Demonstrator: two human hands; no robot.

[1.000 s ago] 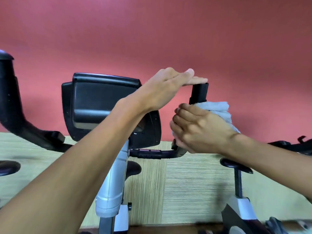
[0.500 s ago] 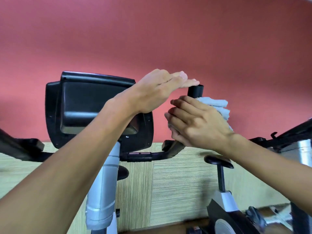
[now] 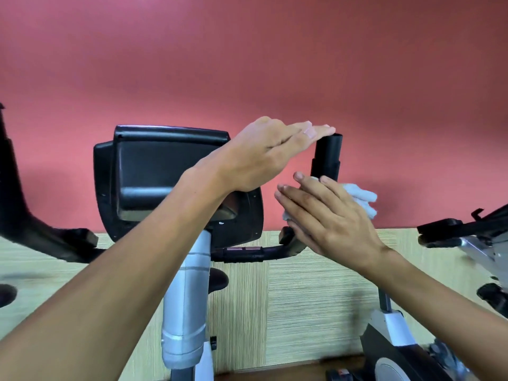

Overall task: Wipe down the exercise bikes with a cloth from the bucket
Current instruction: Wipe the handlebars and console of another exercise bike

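the wall (image 3: 275, 64) behind the machines is painted a flat dull red across its upper part; below a straight horizontal line it is clad in pale panelling (image 3: 302, 312) with a fine horizontal grain, split by vertical seams. a strip of brown floor (image 3: 275, 371) shows at the bottom edge.

the exercise bike (image 3: 187, 312) stands centre, its grey post rising to a black console (image 3: 170, 182) seen from the back. a black handlebar (image 3: 247, 253) runs right from the post and turns up into an upright black grip (image 3: 328, 155).

the left hand (image 3: 264, 155) is held flat, fingers straight and together, fingertips (image 3: 325, 130) resting on the top end of the grip, grasping nothing.

the right hand (image 3: 327, 221) lies lower against the grip stem, fingers extended and only slightly bent, pressing the cloth (image 3: 362, 199) to the bar. the cloth is white and bunched, showing past the far side of the hand just right of the stem. whether the thumb hooks round the cloth cannot be told.

a second bike (image 3: 390, 347) stands at lower right, with part of another machine (image 3: 467, 232) at the right edge. a dark frame arm (image 3: 24, 215) of a further machine fills the left edge.
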